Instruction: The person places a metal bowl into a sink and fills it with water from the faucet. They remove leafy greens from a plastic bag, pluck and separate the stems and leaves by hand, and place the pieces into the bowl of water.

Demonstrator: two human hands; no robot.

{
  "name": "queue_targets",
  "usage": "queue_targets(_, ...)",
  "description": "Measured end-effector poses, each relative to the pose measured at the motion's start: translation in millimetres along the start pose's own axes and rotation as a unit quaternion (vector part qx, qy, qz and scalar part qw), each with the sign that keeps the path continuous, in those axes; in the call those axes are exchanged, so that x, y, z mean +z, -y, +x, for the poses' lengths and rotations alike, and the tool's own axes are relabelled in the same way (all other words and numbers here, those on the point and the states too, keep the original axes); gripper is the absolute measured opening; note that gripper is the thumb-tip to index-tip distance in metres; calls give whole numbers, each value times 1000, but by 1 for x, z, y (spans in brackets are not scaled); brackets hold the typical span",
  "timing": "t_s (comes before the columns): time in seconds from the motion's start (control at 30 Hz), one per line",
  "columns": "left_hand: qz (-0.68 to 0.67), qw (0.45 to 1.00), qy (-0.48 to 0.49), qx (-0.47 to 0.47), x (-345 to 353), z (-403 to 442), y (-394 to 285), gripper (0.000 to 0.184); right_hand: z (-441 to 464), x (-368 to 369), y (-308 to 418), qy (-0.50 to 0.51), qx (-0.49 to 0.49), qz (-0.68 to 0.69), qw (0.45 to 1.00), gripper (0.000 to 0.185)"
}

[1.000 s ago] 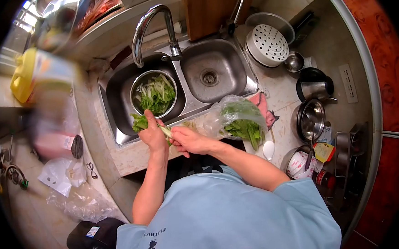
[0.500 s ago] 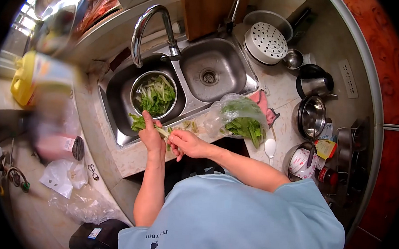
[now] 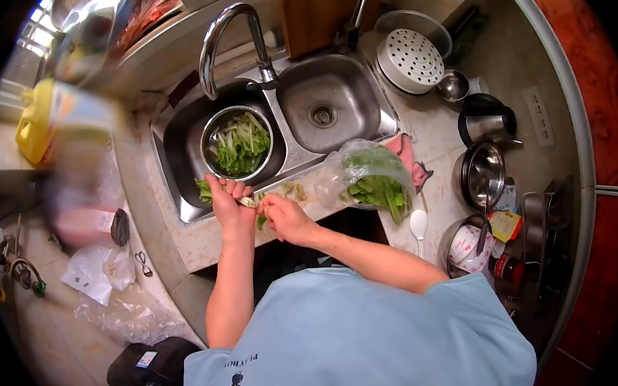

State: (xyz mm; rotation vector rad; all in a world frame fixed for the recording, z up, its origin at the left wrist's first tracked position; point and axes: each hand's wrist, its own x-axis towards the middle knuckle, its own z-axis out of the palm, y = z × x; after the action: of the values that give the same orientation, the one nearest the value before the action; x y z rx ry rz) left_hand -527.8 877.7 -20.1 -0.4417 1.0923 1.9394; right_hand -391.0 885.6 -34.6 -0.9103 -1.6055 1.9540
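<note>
My left hand [image 3: 232,201] is closed around leafy greens [image 3: 202,189] over the sink's front edge; leaves stick out on its left and the pale stalk end shows on its right. Close by, just right of the stalk end, my right hand [image 3: 287,218] has its fingers pinched together. A green scrap [image 3: 260,221] shows by its fingertips; whether they grip it is unclear. Behind my left hand, a metal bowl [image 3: 269,164] of greens sits in the left sink basin [image 3: 177,158]. Small trimmings [image 3: 293,190] lie on the counter edge.
A clear plastic bag [image 3: 333,175] of greens lies right of my hands, beside a pink cloth [image 3: 402,150] and a white spoon [image 3: 418,224]. The faucet [image 3: 208,52] arches over the left basin. Pots [image 3: 485,177] line the right; a yellow jug [image 3: 36,123] stands left.
My left hand's fingers have curled around the greens, where they were more stretched out before. My right hand has drawn slightly away from the stalk, and its fingers have tightened.
</note>
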Motion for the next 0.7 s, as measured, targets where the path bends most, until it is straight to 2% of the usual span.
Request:
queue_targets(0.07,-37,997,14,-73,-6,3,-1,39,3,-8,18,24,141,118,983,16)
queue_targets(0.1,-35,997,14,-73,-6,2,0,39,4,-8,22,23,140,119,983,16)
queue_targets(0.17,-30,993,16,-112,-8,1,2,35,5,-8,27,-1,8,-27,1000,19)
queue_targets(0.2,-29,993,16,-113,-5,-3,4,35,5,-9,23,-2,7,-27,1000,19)
queue_targets(0.27,47,995,11,-90,1,-12,9,27,6,-11,10,-9,-158,-145,977,20)
queue_targets(0.3,47,995,11,-90,-3,-12,10,27,5,-12,11,-9,-158,-145,977,20)
queue_targets(0.37,209,968,132,-55,-16,-14,13,18,1,-17,14,4,-2,-88,996,19)
queue_targets(0.4,271,951,143,-29,-18,-17,12,15,1,-19,15,4,-3,-87,996,19)
queue_targets(0.5,286,940,182,-36,-26,-17,7,18,-4,-20,16,-43,-26,-78,996,18)
queue_targets(0.57,290,936,197,-27,-23,-20,1,22,-4,-21,17,-33,-23,-90,995,21)
queue_targets(0.63,366,900,237,2,-21,-21,-3,26,2,-25,12,-2,-9,-52,999,23)
queue_targets(0.7,342,907,245,-2,-18,-23,-8,27,8,-28,11,30,3,-14,999,25)
